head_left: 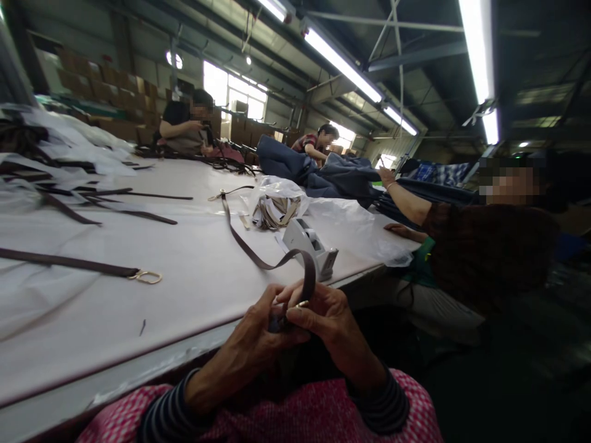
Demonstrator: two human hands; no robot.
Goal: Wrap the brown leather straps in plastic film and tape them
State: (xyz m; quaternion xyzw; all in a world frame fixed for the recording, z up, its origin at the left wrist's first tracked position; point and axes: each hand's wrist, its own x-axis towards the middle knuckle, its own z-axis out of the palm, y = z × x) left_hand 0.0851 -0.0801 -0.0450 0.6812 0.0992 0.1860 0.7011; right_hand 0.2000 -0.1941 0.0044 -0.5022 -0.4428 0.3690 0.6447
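A dark brown strap (249, 251) with gold-coloured metal fittings curves from the table up into my hands at the table's front edge. My right hand (330, 314) is closed on its near end, thumb beside a small gold-coloured metal piece (302, 304). Close against it, my left hand (258, 329) is closed around the same end. Between the fingers is a dark part (277, 321) whose shape I cannot make out. The far end of the strap, with a gold-coloured clasp (216, 197), rests on the table.
A grey tape dispenser (308, 246) stands just beyond my hands. Behind it is a plastic bag (276, 206) of beige strips. Another strap (69, 261) with a gold-coloured clip lies left on the white table (184, 314). A co-worker's arm (410, 203) reaches over blue fabric (341, 175) at right.
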